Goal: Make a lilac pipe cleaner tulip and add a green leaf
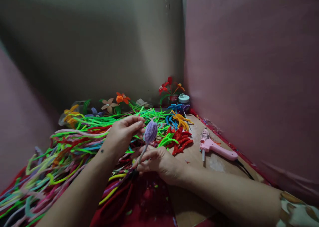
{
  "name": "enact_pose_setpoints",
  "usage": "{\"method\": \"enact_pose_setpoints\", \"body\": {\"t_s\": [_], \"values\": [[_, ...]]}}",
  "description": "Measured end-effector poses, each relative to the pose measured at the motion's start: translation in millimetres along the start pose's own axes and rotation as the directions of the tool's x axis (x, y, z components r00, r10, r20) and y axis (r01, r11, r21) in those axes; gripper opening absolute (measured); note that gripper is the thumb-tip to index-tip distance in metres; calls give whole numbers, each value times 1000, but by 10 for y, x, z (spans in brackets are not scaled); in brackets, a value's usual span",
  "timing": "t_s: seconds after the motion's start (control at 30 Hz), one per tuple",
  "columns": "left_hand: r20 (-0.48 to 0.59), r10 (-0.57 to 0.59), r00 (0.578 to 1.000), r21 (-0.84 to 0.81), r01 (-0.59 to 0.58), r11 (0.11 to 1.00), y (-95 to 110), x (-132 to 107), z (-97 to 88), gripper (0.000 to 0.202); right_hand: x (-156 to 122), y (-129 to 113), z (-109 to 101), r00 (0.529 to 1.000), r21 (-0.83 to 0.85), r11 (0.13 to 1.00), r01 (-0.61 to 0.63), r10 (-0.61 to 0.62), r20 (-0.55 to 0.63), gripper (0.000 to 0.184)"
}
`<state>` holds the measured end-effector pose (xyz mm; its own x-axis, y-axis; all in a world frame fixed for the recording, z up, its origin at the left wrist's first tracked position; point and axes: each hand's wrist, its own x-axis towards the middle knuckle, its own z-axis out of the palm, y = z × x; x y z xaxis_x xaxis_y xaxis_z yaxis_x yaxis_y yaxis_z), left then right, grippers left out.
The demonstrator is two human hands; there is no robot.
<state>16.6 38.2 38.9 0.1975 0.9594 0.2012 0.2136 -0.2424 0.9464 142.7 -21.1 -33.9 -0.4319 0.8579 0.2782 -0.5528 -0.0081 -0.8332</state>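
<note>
A purple pipe-cleaner tulip [151, 132] stands tilted in front of me, its bud on a pale stem. My right hand [160, 162] is closed around that stem below the bud. Just left of the bud is my left hand [127, 129], thumb and fingertips pinched together; whatever they may hold is too small to make out. Green pipe cleaners [99, 120] lie behind both hands, and a heap of many-coloured ones [62, 154] spreads to the left, partly hidden by my left forearm.
A pink glue gun [219, 150] with a black cord rests on the cardboard [194, 187] at right. Red [183, 142] and orange [181, 120] pipe-cleaner pieces lie beyond my right hand. Finished flowers [122, 97] and a pale-blue-lidded container [183, 98] line the back, by the walls.
</note>
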Motion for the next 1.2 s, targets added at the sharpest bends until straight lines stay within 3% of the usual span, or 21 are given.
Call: {"method": "enact_pose_setpoints", "body": {"t_s": [0.07,0.1,0.13,0.23,0.37,0.47,0.53,0.63,0.97,1.2], "values": [[41,91,995,335,-100,937,125,309,161,27,-12,-95,19,998,27,1000,-9,8,66,12],[110,97,989,542,-141,829,161,469,255,28,-24,-143,34,997,41,999,0,-3,74,12],[141,85,986,609,-155,778,177,625,357,27,-39,-183,47,998,66,998,20,-24,60,12],[235,26,972,722,-193,664,127,1005,670,20,-83,-224,32,987,130,991,-7,-14,161,15],[337,-114,934,828,-237,508,-23,1239,937,31,-61,-142,-153,971,139,990,-31,-4,239,17],[379,-189,906,868,-276,414,-71,1285,955,33,4,-91,-296,950,175,976,-131,73,304,17],[402,-205,892,876,-309,371,-84,1290,920,15,34,-76,-338,954,190,971,-142,83,290,19],[432,-231,872,877,-346,334,-142,1268,874,7,40,-50,-336,930,182,962,-205,133,342,24],[429,-252,867,879,-338,336,-444,1221,847,16,40,-23,-360,897,136,961,-243,169,408,23],[312,-361,878,926,-196,323,-493,1150,924,33,18,-58,-343,883,159,940,-302,213,419,31]]}}
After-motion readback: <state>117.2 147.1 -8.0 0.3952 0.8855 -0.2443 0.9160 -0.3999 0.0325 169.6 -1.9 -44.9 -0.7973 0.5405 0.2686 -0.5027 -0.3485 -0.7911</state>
